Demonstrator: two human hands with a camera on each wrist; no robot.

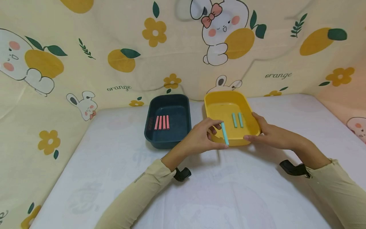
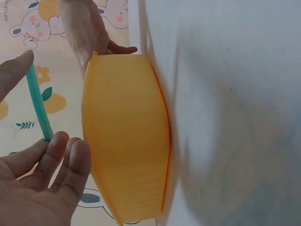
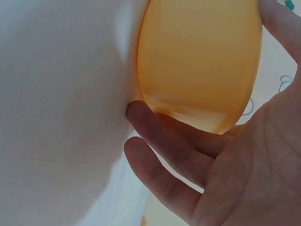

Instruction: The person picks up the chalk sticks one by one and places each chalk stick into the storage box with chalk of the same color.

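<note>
My left hand (image 1: 201, 136) pinches a teal chalk stick (image 1: 225, 133) by its two ends, tilted above the near left part of the yellow tray (image 1: 211, 103). In the left wrist view the teal chalk stick (image 2: 38, 103) spans from one fingertip to the opposite fingers. My right hand (image 1: 274, 135) rests against the tray's near right corner, thumb and fingers spread and fairly straight. Its relaxed fingers (image 3: 160, 141) show beside the tray wall in the right wrist view. Two teal chalk sticks (image 1: 237, 120) lie side by side inside the yellow tray.
A dark blue tray (image 1: 168, 101) stands left of the yellow one, with several pink chalk sticks (image 1: 162, 122) lined up in it. Both trays sit on a white-covered table (image 1: 114, 152), near its back edge. A printed cloth (image 1: 183, 60) hangs behind.
</note>
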